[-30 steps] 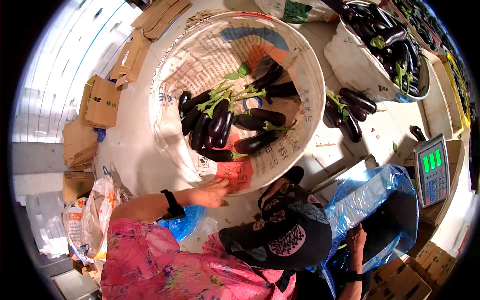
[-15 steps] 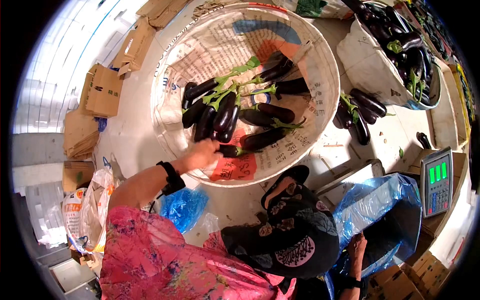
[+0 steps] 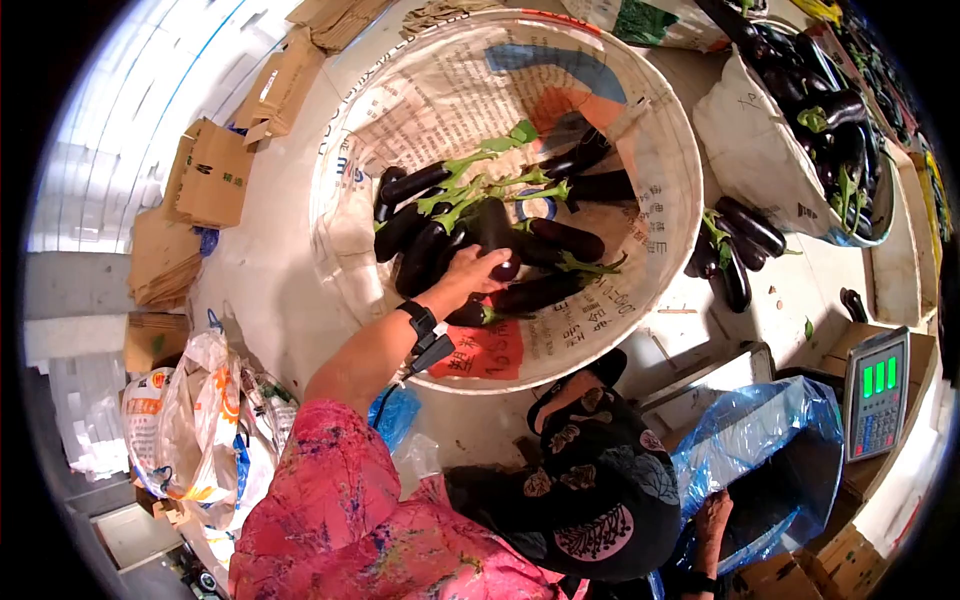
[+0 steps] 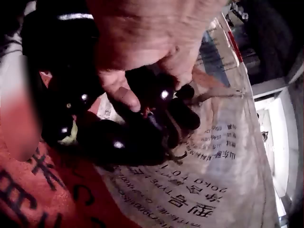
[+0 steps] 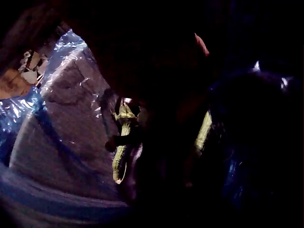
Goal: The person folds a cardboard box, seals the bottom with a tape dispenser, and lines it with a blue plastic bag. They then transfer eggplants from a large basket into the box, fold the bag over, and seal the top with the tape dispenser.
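Several dark purple eggplants with green stems lie in a large round basket (image 3: 665, 290) lined with printed sacking. My left hand (image 3: 470, 275) reaches over the near rim and grips the lower end of one eggplant (image 3: 493, 228), stem pointing away. In the left wrist view, the thumb and fingers of that left hand (image 4: 147, 47) close around the dark eggplant (image 4: 164, 88), above others. My right hand (image 3: 712, 520) is down inside a box lined with blue plastic (image 3: 735, 400). Two green stems, one a clear eggplant stem (image 5: 124, 128), show beside it; its fingers are mostly lost in shadow.
A scale (image 3: 878, 395) with a green display stands behind the lined box. Loose eggplants (image 3: 740, 255) lie on the floor beside a full white sack (image 3: 750, 150) of more. Flattened cartons (image 3: 215, 170) line the left side, and plastic bags (image 3: 200, 430) sit near my left.
My left hand has moved from the near rim into the basket and now grips an eggplant, its end lifted slightly. The right hand stays in the lined box. The head view has shifted slightly.
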`<state>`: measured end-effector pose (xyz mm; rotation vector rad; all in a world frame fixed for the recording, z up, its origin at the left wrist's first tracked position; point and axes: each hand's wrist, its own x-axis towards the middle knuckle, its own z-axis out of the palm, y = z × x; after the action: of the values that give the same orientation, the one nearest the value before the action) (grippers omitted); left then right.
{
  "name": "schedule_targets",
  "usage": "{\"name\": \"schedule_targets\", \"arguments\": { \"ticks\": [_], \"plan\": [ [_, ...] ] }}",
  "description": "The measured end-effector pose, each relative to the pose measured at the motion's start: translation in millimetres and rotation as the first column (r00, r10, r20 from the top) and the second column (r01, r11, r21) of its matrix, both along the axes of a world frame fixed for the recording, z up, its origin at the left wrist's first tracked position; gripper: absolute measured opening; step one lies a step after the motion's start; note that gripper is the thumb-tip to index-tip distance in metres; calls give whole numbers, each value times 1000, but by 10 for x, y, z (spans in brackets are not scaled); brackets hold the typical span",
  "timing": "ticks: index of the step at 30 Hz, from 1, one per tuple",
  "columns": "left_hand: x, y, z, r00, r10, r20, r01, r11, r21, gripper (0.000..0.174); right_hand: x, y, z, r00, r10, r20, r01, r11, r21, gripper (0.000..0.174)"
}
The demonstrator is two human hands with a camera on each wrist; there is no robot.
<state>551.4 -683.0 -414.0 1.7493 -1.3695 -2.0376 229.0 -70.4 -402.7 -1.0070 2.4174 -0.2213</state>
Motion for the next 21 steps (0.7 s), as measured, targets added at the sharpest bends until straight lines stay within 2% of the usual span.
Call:
{"name": "schedule_targets", "arguments": {
  "ticks": [1,2,3,4,5,6,7,8,9,10,11,13,14,15,17,18,19,20,21],
  "plan": [
    [-28,67,-5,996,45,-82,-47,999,-22,106,-18,95,-54,976,178,-121,-165,980,114,31],
    [-35,55,101,990,-108,-90,101,992,-79,96,-39,183,-78,907,361,-218,-306,919,246,31],
    [-47,33,195,961,-261,-93,247,959,-137,87,-21,168,-56,977,188,-103,-162,961,225,24],
    [-33,-132,127,895,-434,99,443,844,-302,74,-6,157,-40,1000,-8,2,7,978,209,21],
    [-35,-291,54,778,-545,313,628,660,-412,62,8,145,-25,976,-201,81,181,962,206,22],
    [-64,-308,38,931,-267,250,361,567,-741,31,33,109,13,960,-264,99,242,952,190,22],
    [-58,-525,88,928,-125,351,369,427,-825,29,24,105,0,928,-332,169,309,939,152,20],
    [56,-861,-73,913,-3,408,381,362,-851,30,-1,157,-56,887,-396,239,378,918,117,26],
    [234,-1264,-326,918,68,391,377,162,-912,34,-30,219,-121,837,-452,308,448,890,87,37],
    [204,-1312,3,894,153,420,371,270,-888,39,63,156,-102,647,-556,522,679,732,-61,39],
    [331,-1560,-158,859,241,452,425,159,-891,46,136,118,-83,422,-547,723,865,483,-139,41],
    [657,-1974,-405,841,152,520,455,323,-830,66,224,-40,92,525,-557,644,808,563,-172,46],
    [742,-2071,-431,785,116,609,534,371,-760,72,233,-105,155,572,-555,604,777,603,-182,49],
    [753,-2067,-356,764,61,642,537,491,-686,76,221,-128,191,594,-561,577,754,639,-155,50],
    [945,-2265,-700,751,23,660,561,504,-657,78,195,-146,232,636,-568,523,703,706,-88,53],
    [901,-2247,-745,704,18,710,609,499,-617,76,232,-207,230,530,-559,638,807,563,-177,62],
    [865,-2196,-741,654,13,756,654,493,-574,75,273,-317,299,774,-534,340,622,740,-256,63],
    [839,-2147,-722,600,11,800,694,488,-529,74,298,-417,397,914,-406,3,395,887,-240,64],
    [735,-2075,-590,499,-15,867,759,492,-428,72,272,-467,424,953,-239,-186,204,960,-191,65]
  ]
}}
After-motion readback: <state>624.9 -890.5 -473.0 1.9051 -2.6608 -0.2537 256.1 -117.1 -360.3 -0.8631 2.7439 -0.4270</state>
